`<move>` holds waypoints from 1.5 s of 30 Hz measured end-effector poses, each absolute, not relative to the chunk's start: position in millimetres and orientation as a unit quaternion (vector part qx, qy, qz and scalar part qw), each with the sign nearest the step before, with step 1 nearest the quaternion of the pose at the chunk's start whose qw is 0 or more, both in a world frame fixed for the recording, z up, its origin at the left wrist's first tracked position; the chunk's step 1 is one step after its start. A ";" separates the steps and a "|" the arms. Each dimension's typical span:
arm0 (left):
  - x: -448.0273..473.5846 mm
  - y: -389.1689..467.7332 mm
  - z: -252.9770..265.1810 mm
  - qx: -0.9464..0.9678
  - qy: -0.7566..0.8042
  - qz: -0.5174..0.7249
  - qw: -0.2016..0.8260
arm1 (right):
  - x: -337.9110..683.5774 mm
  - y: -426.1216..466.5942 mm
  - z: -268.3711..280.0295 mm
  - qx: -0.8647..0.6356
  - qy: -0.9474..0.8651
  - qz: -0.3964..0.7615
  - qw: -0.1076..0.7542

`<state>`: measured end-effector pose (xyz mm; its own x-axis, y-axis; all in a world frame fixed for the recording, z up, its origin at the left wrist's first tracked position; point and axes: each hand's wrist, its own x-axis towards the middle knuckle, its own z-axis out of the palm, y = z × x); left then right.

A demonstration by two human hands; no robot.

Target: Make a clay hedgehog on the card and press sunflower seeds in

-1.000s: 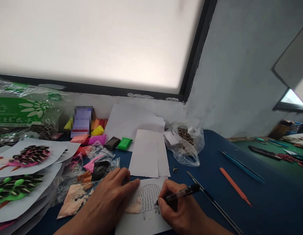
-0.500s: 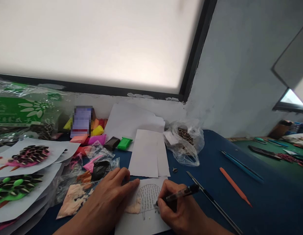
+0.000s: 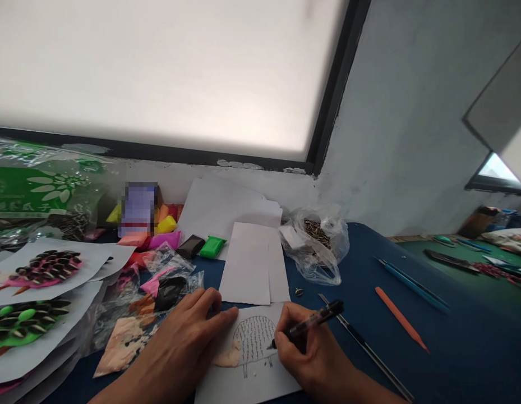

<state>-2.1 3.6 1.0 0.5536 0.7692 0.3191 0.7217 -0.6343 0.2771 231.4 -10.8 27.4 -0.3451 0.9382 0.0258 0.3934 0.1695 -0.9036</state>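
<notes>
1. Grip of your right hand (image 3: pixel 304 350) is closed around a black pen with a clear barrel (image 3: pixel 314 321), in the lower centre of the frame; the pen slants up to the right, its tip at the right part of the drawing. Whether ink is meeting paper is too small to tell.
2. Your left hand (image 3: pixel 193 331) lies back upward at the lower centre-left, fingers bent and slightly apart, the thumb reaching onto the same sheet.
3. Between your hands, at the bottom centre, is that white paper sheet (image 3: pixel 239 390), bearing a domed black outline drawing filled with short strokes (image 3: pixel 256 336). A flattened peach clay piece (image 3: pixel 229 357) adjoins its left side.
4. Left of your left hand, you have a peach clay slab (image 3: pixel 117 345), and above that a black clay lump (image 3: pixel 170 293) among clear wrappers.
5. Above the sheet lie blank white papers (image 3: pixel 245 264); beside them, right of centre, sits a clear plastic bag (image 3: pixel 327 273) of striped seeds (image 3: pixel 317 233).
6. Right of your right hand, a slim dark metallic tool (image 3: pixel 365 345), an orange pointed stick (image 3: pixel 401 320) and a blue pen-shaped tool (image 3: pixel 415 287) lie on the blue tabletop (image 3: pixel 462 362).
</notes>
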 end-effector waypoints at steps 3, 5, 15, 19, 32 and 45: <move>-2.6 3.5 3.1 0.882 0.421 0.202 0.064 | 231.8 -9.4 26.1 -0.498 -0.697 0.404 0.321; -2.5 3.6 4.3 0.881 0.423 0.202 0.064 | 231.9 -8.8 25.4 -0.504 -0.698 0.401 0.313; -2.1 5.1 2.3 0.876 0.428 0.213 0.062 | 232.1 -9.3 26.4 -0.495 -0.695 0.431 0.295; -2.4 3.3 2.5 0.879 0.426 0.201 0.068 | 231.7 -8.2 24.0 -0.499 -0.704 0.414 0.291; -1.2 4.5 2.8 0.876 0.427 0.218 0.063 | 231.9 -8.4 25.1 -0.501 -0.706 0.415 0.280; -0.1 3.9 7.7 0.878 0.433 0.192 0.064 | 232.6 -9.9 26.3 -0.495 -0.700 0.434 0.278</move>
<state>-0.1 3.9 7.7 0.5510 0.7857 0.2811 0.7363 -0.6163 0.2794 232.6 -9.9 26.3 -0.3562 0.9335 -0.0400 0.4512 0.1344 -0.8822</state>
